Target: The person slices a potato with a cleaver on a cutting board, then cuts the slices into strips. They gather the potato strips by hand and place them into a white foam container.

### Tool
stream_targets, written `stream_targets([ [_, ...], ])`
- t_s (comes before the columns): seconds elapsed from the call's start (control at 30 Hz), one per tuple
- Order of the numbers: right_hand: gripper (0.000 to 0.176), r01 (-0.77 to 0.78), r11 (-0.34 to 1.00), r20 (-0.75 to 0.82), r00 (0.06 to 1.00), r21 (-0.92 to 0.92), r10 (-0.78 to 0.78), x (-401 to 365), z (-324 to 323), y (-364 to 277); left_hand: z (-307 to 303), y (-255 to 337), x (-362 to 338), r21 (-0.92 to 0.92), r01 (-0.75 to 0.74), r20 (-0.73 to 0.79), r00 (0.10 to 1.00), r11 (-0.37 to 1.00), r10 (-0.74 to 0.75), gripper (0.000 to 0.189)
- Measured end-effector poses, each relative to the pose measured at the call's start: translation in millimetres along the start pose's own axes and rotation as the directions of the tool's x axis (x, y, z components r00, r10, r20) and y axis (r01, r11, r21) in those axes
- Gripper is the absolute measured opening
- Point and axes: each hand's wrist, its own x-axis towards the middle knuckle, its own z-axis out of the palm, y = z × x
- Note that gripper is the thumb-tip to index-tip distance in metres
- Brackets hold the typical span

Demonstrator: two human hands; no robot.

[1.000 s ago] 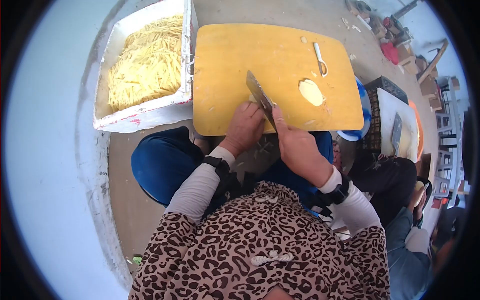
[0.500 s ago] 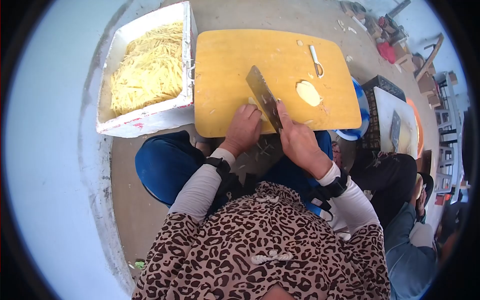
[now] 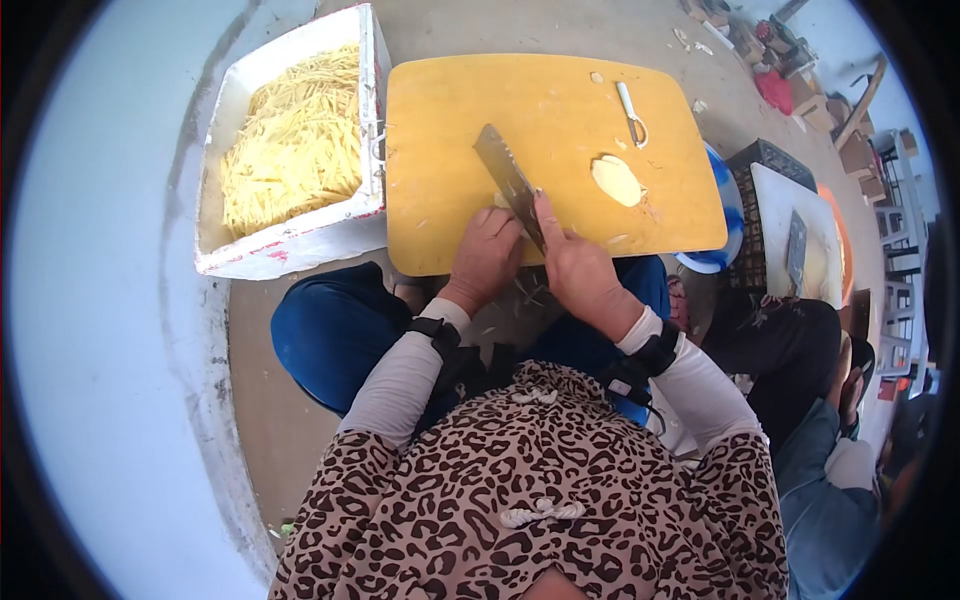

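My right hand (image 3: 583,270) is closed around a cleaver (image 3: 508,178), its index finger laid along the blade. The blade stands on the yellow board (image 3: 450,110), close against my left fingertips. My left hand (image 3: 487,257) has its fingers curled down on pale yellow potato slices (image 3: 502,201), which my fingers and the blade mostly hide. Farther right on the board lies a small stack of potato slices (image 3: 617,181). Beyond that stack is a peeler (image 3: 630,110) with a white handle.
Left of the board stands a white foam box (image 3: 290,250) full of pale yellow potato shreds (image 3: 300,140). At right are a blue basin (image 3: 728,215), a black crate (image 3: 765,165) and a white board (image 3: 790,200) bearing another cleaver (image 3: 796,250). Another person (image 3: 815,490) sits at my right.
The cleaver and my right hand have shifted slightly left, nearer my left fingers. My left hand stays nearly in place on the slices. The view has moved a little.
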Motion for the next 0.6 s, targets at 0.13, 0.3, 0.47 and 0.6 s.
stream_targets([
  [0.13, 0.068, -0.05, 0.995, -0.056, 0.997, 0.091, 0.055, 0, 2, 10, -3, 2, -4, -0.016, 0.01, 0.003, 1.0, 1.0, -0.01, 0.024],
  [0.3, 0.066, -0.016, 0.995, -0.063, 0.998, 0.094, 0.022, -11, -21, -1, -2, 1, -4, -0.025, 0.05, 0.0, 0.999, 0.998, -0.05, 0.022],
  [0.47, 0.068, -0.007, 0.998, 0.045, 0.999, 0.067, 0.004, -14, -36, -13, 0, -2, -4, -0.014, 0.046, 0.014, 0.999, 0.999, -0.045, 0.022],
  [0.6, 0.07, 0.071, 0.997, -0.033, 0.997, 0.037, -0.069, -11, -17, -10, 0, -1, -3, -0.012, 0.039, 0.022, 0.999, 0.999, -0.038, 0.022],
])
